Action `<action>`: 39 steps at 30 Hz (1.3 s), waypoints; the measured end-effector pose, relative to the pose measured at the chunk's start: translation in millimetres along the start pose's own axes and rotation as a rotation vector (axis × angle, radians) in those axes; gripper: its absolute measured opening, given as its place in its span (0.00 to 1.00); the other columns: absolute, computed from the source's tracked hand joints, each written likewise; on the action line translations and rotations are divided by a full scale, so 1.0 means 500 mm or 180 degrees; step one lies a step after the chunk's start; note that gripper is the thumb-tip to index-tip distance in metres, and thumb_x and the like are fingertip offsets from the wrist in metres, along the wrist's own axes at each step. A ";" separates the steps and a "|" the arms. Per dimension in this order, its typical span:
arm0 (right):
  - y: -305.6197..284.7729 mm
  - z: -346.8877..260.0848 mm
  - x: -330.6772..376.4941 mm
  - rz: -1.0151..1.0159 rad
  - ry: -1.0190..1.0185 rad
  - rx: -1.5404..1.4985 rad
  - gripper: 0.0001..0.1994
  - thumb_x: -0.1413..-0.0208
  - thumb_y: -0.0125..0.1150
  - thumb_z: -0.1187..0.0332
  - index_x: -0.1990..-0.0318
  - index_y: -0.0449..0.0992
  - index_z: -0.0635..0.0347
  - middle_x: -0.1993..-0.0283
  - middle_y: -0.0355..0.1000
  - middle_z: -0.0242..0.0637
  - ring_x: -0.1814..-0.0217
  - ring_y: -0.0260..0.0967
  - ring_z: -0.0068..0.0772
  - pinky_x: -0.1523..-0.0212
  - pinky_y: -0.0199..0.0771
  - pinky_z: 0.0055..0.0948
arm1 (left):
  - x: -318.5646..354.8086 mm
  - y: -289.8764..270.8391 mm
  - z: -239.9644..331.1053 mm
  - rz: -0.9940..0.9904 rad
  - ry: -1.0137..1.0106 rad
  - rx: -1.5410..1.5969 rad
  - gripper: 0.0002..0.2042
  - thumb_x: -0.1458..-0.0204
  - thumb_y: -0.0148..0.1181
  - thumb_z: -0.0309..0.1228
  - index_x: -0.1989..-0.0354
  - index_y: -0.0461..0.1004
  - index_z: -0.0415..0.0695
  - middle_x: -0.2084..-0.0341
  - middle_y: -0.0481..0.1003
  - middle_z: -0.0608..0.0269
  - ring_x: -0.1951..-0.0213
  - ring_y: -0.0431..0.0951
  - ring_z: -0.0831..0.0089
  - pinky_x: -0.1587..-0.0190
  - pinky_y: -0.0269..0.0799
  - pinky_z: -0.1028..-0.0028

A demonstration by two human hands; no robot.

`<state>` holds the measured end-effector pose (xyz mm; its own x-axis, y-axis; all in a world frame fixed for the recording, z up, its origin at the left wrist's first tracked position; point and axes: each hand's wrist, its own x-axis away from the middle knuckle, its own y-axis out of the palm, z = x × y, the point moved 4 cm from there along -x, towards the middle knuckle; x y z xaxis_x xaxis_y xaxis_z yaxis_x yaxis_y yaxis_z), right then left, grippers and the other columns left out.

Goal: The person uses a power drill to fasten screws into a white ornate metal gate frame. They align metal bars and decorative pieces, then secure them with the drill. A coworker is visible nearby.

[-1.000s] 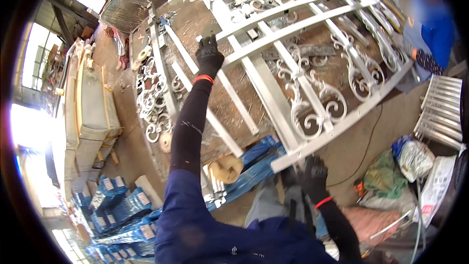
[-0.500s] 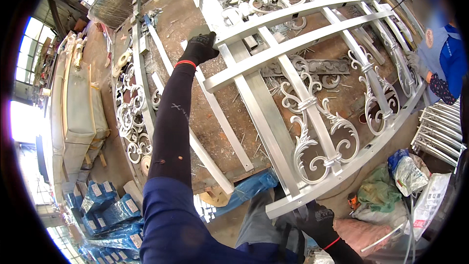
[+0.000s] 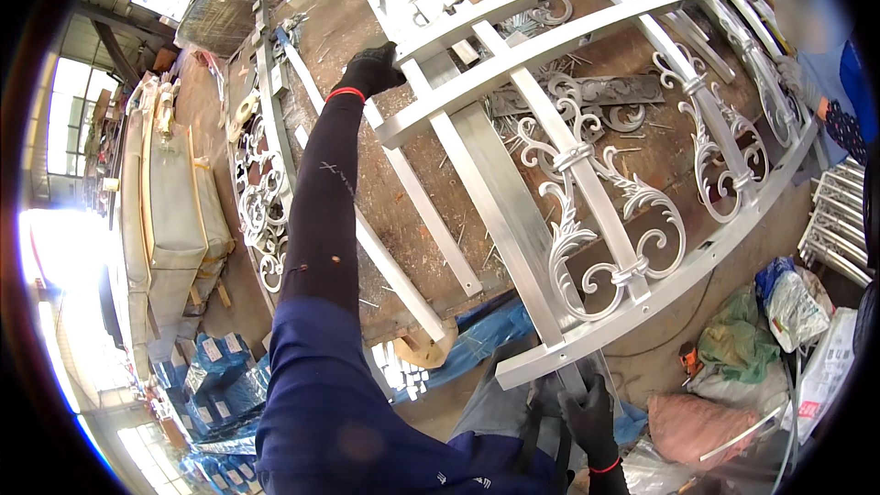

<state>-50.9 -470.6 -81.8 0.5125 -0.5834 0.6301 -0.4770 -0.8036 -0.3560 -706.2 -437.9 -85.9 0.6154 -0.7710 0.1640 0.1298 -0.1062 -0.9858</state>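
Note:
A silver metal railing panel (image 3: 509, 71) with leaf scrollwork (image 3: 573, 156) lies across the worktable (image 3: 403, 247). My left hand (image 3: 374, 71), in a black glove, is closed around the left end of its far rail. Below the near rail (image 3: 642, 307), my black-gloved right hand (image 3: 588, 414) is closed on the end of a flat grey metal bar (image 3: 570, 378) that juts out under the panel's near left corner. Its fingers are partly hidden. At the far right, a co-worker's gloved hand (image 3: 790, 73) is by the panel's right end.
Loose bars (image 3: 431, 220) and metal scrolls (image 3: 261, 192) lie on the table's left side. Blue-wrapped bundles (image 3: 215, 385) stand at the lower left. Sacks (image 3: 738, 339), an orange tool (image 3: 689, 359) and stacked railings (image 3: 839, 220) occupy the floor at right.
My view has turned slightly, shifting the scene. My right hand is more upright, and more of the grey bar shows at it. The co-worker's power tool has left view. My left hand keeps its grip.

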 end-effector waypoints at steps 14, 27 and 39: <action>-0.037 -0.062 -0.021 -0.2516 -0.0011 -0.1031 0.17 0.42 0.58 0.65 0.49 0.66 0.64 0.72 0.68 0.30 0.75 0.65 0.18 0.75 0.66 0.22 | 0.060 -0.125 0.012 0.0337 0.0212 -0.0496 0.27 0.59 0.61 0.42 0.50 0.69 0.43 0.66 0.78 0.49 0.61 0.78 0.54 0.58 0.73 0.60; -0.020 -0.178 0.021 -0.2116 0.0081 -0.0738 0.27 0.56 0.70 0.63 0.48 0.69 0.64 0.60 0.73 0.39 0.58 0.70 0.29 0.56 0.70 0.30 | 0.040 -0.180 0.008 0.1956 0.0733 -0.1210 0.15 0.56 0.56 0.39 0.61 0.69 0.47 0.76 0.75 0.55 0.74 0.78 0.55 0.73 0.72 0.59; -0.019 -0.145 -0.011 -0.2363 0.1017 -0.0804 0.27 0.55 0.69 0.63 0.50 0.69 0.67 0.58 0.73 0.43 0.54 0.71 0.38 0.50 0.70 0.37 | 0.044 -0.128 0.023 0.1403 0.0514 -0.0874 0.22 0.57 0.60 0.44 0.58 0.69 0.42 0.74 0.77 0.53 0.70 0.79 0.56 0.68 0.73 0.60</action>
<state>-101.1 -451.2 -32.0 0.5475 0.1772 0.8178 -0.2611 -0.8923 0.3682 -692.0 -440.6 -19.0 0.4355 -0.8639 -0.2529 -0.3348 0.1054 -0.9364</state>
